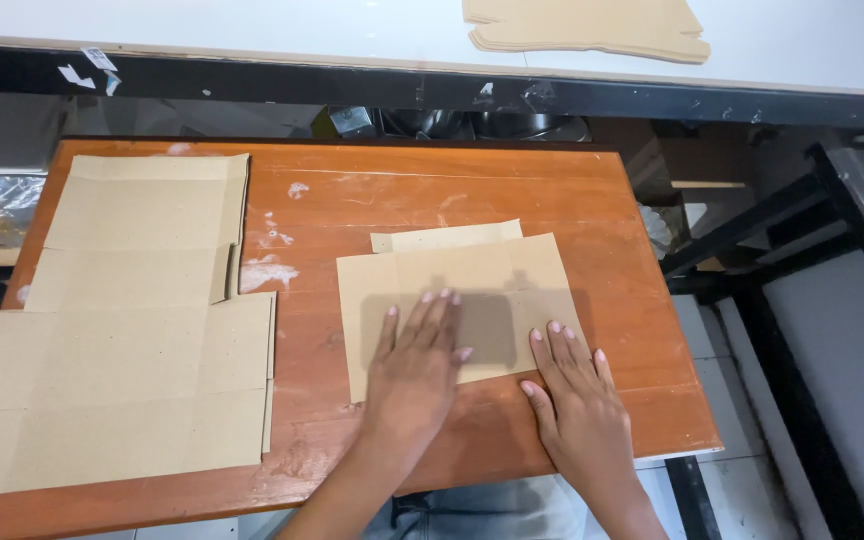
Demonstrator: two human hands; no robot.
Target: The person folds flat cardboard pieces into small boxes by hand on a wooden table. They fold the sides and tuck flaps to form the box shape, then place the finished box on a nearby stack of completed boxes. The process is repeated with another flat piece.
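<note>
Hands [412, 375] [577, 395] flat on folded cardboard [452, 290], table edge [692, 430] near

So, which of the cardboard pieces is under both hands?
The small folded cardboard piece mid-table: the left hand and right hand press it flat. The large unfolded sheets and far stack lie untouched.

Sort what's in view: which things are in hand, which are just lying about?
In hand: folded cardboard piece under left hand and right hand, both pressing flat.

Lying about: flat cardboard stack on the orange table; cardboard pile on the white bench.
</note>
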